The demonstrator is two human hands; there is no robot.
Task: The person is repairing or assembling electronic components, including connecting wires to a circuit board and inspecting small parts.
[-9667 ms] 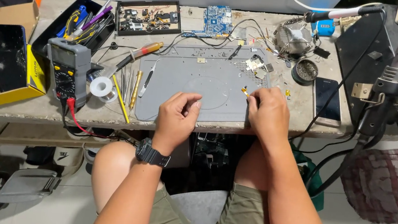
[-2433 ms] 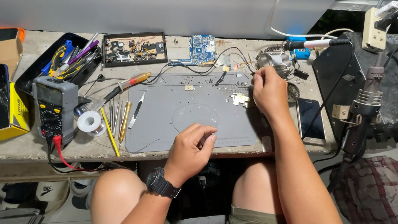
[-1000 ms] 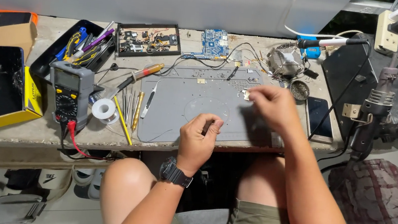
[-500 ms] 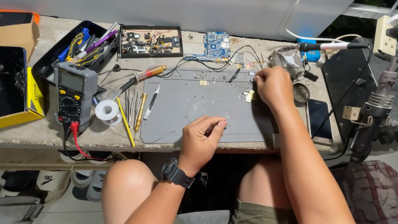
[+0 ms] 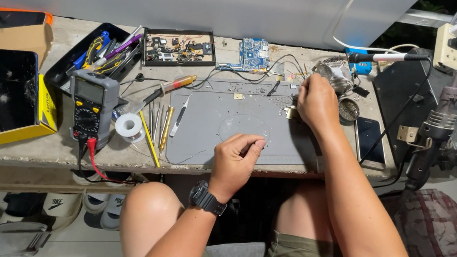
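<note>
My left hand [image 5: 238, 160] rests on the front edge of a grey work mat [image 5: 210, 135], its fingers curled and thumb and forefinger pinched together; nothing shows between them. I wear a black watch [image 5: 207, 197] on that wrist. My right hand [image 5: 316, 103] reaches to the mat's back right corner. It lies over some small metal parts [image 5: 290, 113], just in front of a ball of metal wool [image 5: 335, 76]. The back of the hand hides its fingers.
Left of the mat lie tweezers [image 5: 179, 118], an orange-handled screwdriver [image 5: 174, 85], a solder roll [image 5: 128, 126] and a multimeter [image 5: 90, 107]. A blue circuit board [image 5: 254, 54] and parts tray [image 5: 179, 48] sit behind. A phone [image 5: 369, 141] and hot-air gun [image 5: 433, 133] are at the right, with a yellow box [image 5: 13, 128] at the far left.
My right hand has moved from the mat's middle right, back to its far right corner. My left hand has stayed at the front edge, fingers still curled.
</note>
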